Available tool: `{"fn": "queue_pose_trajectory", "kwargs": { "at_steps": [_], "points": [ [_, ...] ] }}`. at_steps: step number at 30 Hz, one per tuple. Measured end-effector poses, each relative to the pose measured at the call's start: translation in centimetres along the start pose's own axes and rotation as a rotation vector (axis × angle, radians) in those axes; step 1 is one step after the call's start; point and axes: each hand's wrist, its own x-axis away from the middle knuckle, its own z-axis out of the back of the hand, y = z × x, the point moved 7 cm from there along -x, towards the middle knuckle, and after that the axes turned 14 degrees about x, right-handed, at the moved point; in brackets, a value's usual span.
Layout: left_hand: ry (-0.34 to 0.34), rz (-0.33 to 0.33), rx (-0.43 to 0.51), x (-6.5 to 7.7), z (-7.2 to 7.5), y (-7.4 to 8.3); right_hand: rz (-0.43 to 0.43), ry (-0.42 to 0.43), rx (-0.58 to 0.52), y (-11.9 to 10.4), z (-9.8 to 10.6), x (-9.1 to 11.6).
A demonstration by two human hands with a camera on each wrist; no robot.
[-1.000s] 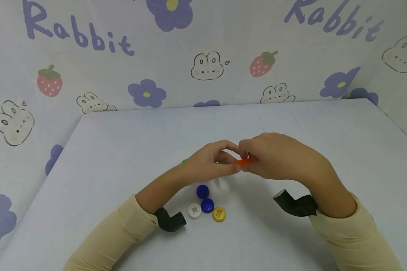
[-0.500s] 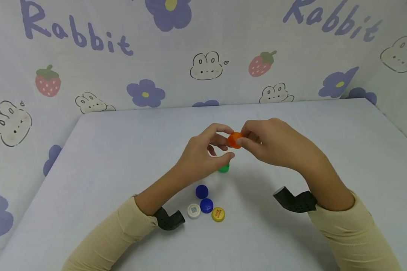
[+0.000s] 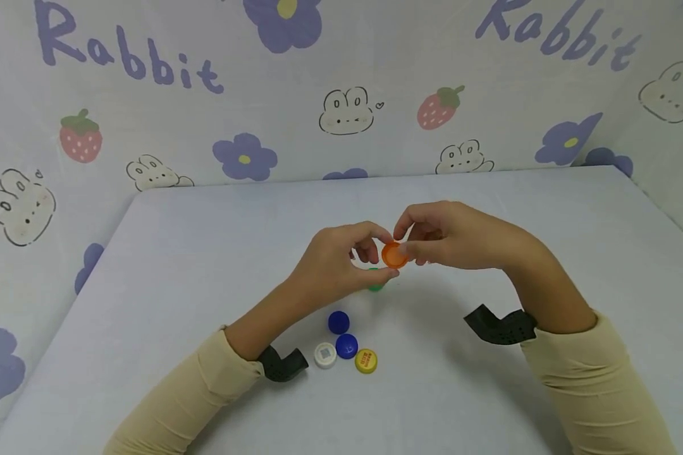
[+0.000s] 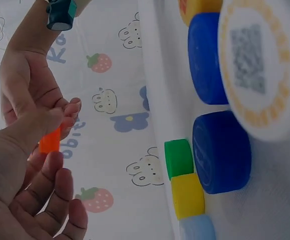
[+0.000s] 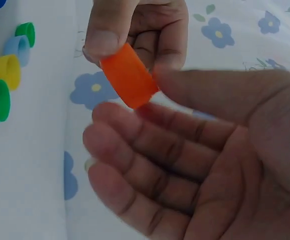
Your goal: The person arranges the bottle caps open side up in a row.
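An orange bottle cap (image 3: 393, 258) is held up over the table between both hands, its hollow side facing the head camera. My left hand (image 3: 336, 259) pinches it by the rim, index fingertip above and thumb below. From the other side my right hand (image 3: 467, 237) has its thumb on the cap and its index fingertip at the upper edge. The right wrist view shows the orange cap (image 5: 127, 75) from its side, between the left thumb and the right thumb and index finger. Behind the left thumb, a green bottle cap (image 3: 375, 288) is partly hidden.
Two blue caps (image 3: 338, 322), a white cap (image 3: 325, 355) with a printed code and a yellow cap (image 3: 367, 361) lie close together on the white table (image 3: 216, 240). Past them, the left wrist view shows another yellow cap (image 4: 188, 196) and a light blue cap (image 4: 197, 228).
Both hands first rose with the orange cap, then lowered it slightly. The cap has turned from edge-on to show its hollow side, and the left thumb has come back to its rim.
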Motion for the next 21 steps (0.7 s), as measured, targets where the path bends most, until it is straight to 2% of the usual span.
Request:
{"fn": "queue_pose_trajectory", "kwargs": {
  "at_steps": [3,7,11,17,21],
  "points": [
    [-0.041,0.014,-0.008,0.0,-0.3,-0.2,0.038,-0.02,0.102,-0.3,-0.5,0.1],
    [-0.088,0.07,-0.033,0.1,-0.8,-0.6,0.023,-0.04,0.216,-0.5,-0.9,0.2],
    [-0.144,0.125,-0.097,0.0,-1.6,-0.9,0.022,-0.036,0.289,-0.7,-1.1,0.0],
    [-0.238,0.21,-0.154,-0.1,-2.4,-1.9,0.042,-0.073,0.312,-0.2,-2.0,-0.8],
    [-0.305,0.24,-0.183,-0.8,-2.8,-2.7,0.028,-0.085,0.32,0.5,-2.6,-1.3]
  ]
}}
